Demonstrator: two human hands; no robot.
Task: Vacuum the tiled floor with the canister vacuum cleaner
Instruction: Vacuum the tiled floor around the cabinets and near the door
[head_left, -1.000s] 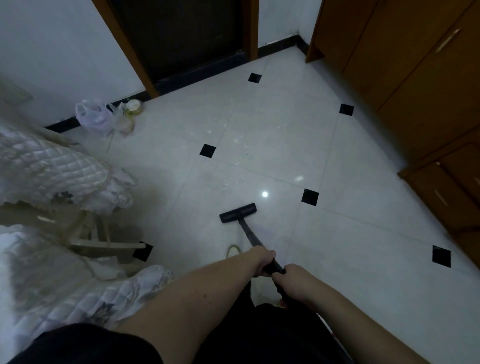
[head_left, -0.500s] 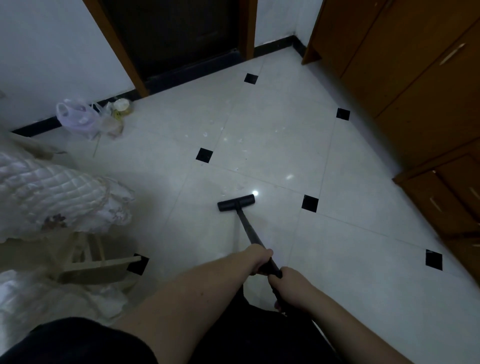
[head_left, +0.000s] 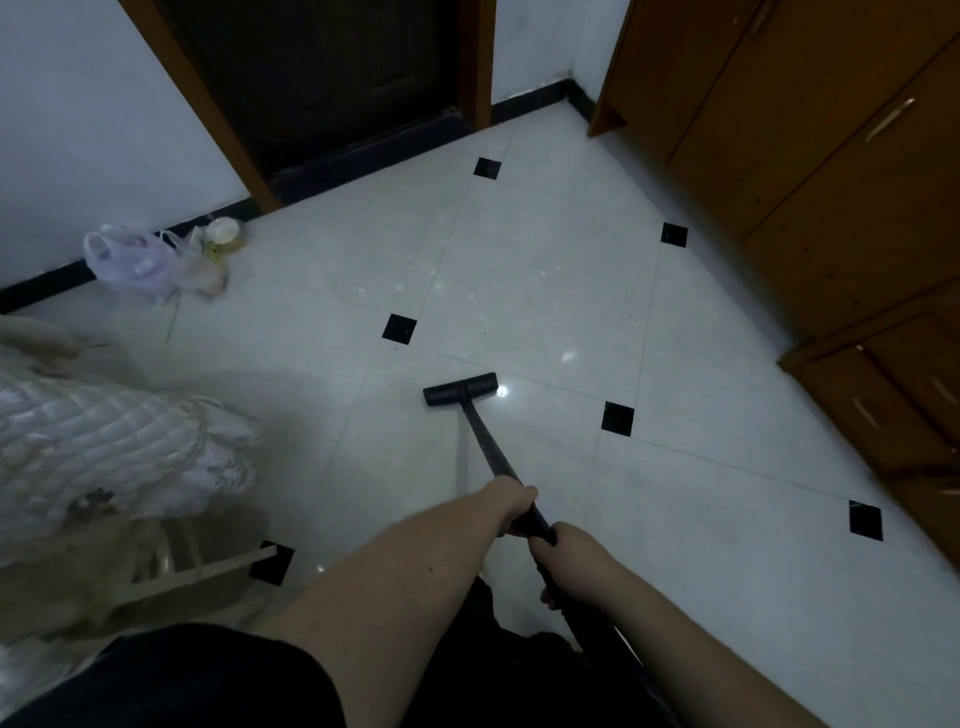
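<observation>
A black vacuum wand (head_left: 488, 447) runs from my hands down to a flat black floor head (head_left: 460, 388) resting on the white tiled floor (head_left: 701, 519). My left hand (head_left: 511, 506) grips the wand higher up its length, and my right hand (head_left: 571, 558) grips it just behind, closer to my body. Small white crumbs (head_left: 399, 285) lie scattered on the tiles beyond the floor head. The canister itself is out of sight.
A dark door (head_left: 322, 78) in a wooden frame stands at the back. Plastic bags (head_left: 140, 262) sit by the black skirting on the left. Brown wooden cabinets (head_left: 831, 182) line the right side. A chair draped in quilted white fabric (head_left: 104, 447) stands at the left.
The floor head has slid forward and slightly right across the tiles, away from me. Both hands kept their grip on the wand, and my view shifted a little.
</observation>
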